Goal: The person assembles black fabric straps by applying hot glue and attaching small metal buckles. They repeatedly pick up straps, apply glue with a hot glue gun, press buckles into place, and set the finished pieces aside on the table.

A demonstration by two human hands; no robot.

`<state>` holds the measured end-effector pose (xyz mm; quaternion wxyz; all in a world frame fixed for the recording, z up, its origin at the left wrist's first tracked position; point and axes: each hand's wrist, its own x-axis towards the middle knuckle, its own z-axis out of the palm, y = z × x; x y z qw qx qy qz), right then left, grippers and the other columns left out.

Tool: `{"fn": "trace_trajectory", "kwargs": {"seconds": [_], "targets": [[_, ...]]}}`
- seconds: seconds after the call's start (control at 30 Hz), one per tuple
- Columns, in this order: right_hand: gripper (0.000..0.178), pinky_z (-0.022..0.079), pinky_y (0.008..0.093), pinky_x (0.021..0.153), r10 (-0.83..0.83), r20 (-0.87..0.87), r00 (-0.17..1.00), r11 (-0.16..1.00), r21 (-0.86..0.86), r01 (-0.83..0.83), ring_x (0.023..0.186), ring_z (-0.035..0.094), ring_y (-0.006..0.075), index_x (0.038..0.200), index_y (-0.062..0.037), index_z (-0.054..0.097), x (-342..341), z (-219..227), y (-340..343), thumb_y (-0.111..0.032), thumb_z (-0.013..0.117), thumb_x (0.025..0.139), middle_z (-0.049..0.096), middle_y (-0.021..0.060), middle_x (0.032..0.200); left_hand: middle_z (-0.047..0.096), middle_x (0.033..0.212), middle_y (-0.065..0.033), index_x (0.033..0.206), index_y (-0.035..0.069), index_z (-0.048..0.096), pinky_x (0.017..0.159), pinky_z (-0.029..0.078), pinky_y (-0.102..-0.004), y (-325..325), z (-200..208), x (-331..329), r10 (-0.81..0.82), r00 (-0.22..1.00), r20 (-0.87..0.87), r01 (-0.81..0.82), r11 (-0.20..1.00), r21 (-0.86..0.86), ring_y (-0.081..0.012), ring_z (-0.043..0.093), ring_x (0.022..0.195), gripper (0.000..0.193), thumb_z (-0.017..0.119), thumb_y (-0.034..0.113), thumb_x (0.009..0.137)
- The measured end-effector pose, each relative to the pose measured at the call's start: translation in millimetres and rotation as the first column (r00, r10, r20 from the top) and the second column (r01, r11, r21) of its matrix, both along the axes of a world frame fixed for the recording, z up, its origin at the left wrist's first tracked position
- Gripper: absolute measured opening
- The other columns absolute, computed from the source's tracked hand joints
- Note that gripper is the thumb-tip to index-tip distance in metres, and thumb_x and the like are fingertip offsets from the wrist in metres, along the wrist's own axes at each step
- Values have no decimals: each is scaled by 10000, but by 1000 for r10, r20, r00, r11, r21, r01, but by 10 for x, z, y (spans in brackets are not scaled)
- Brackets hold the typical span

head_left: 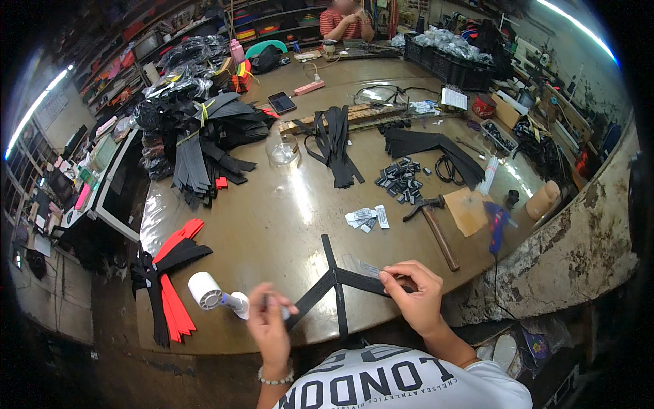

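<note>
A black webbing strap piece point(334, 276) with several arms crossing at a joint lies at the table's front edge before me. My right hand point(417, 294) is closed, thumb and fingers pinching the strap's right arm. My left hand point(269, 326), with a beaded bracelet at its wrist, is raised beside the end of the left arm. Motion smears its fingers, and I cannot tell whether the pale spot by them is something held. A clear strip with print point(362, 266) lies by the right arm. Left of my left hand stands a small white fan point(206, 292).
A hammer point(439, 235), small black buckles or clips point(400, 180) and pale labels point(368, 218) lie beyond my hands. Red and black straps point(174, 293) overhang the left edge. Bundled black straps point(211, 146) pile at far left. A person point(347, 24) sits across the table.
</note>
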<state>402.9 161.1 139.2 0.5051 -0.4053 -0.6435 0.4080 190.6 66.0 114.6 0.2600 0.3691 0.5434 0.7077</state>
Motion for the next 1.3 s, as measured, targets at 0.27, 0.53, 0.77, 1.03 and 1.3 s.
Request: {"fn": "trace_trajectory", "kwargs": {"seconds": [0.27, 0.53, 0.77, 1.03, 1.3], "targets": [[154, 541, 317, 681, 260, 205, 944, 953, 100, -284, 798, 684, 253, 1015, 24, 689, -225, -187, -72, -29, 682, 870, 685, 151, 921, 595, 1040, -51, 1274, -39, 595, 813, 475, -247, 154, -289, 267, -432, 793, 428, 520, 848, -107, -111, 561, 941, 301, 467, 103, 1042], [191, 535, 347, 712, 318, 216, 923, 931, 114, -347, 825, 670, 287, 1075, 19, 674, -266, -356, -29, -52, 643, 901, 669, 168, 964, 662, 1080, -72, 1291, -53, 573, 772, 512, -230, 187, -419, 275, -373, 694, 616, 545, 831, -110, -100, 611, 913, 341, 605, 92, 984], [263, 530, 215, 678, 246, 24, 969, 966, -86, -243, 807, 634, 101, 1110, 20, 676, -301, -361, -39, -34, 734, 860, 615, 79, 1000, 687, 864, -52, 1075, -28, 687, 622, 501, -203, 261, -373, 332, -263, 912, 316, 336, 920, -201, -75, 611, 681, 202, 708, 81, 906], [210, 531, 225, 671, 400, -204, 893, 770, -453, -449, 749, 662, 93, 1067, 49, 667, -231, -536, 28, -125, 664, 950, 693, 68, 875, 670, 909, -60, 1100, -46, 684, 634, 502, -214, 215, -358, 328, -284, 922, 264, 353, 896, -270, -85, 601, 706, 223, 708, 46, 898], [244, 559, 248, 717, 361, -279, 890, 732, -507, -456, 794, 681, 126, 1133, 70, 638, -201, -512, 11, -113, 628, 971, 681, 94, 989, 658, 885, -45, 1065, -40, 695, 649, 515, -204, 194, -421, 307, -274, 914, 299, 348, 909, -231, -65, 593, 702, 198, 721, 49, 890]]}}
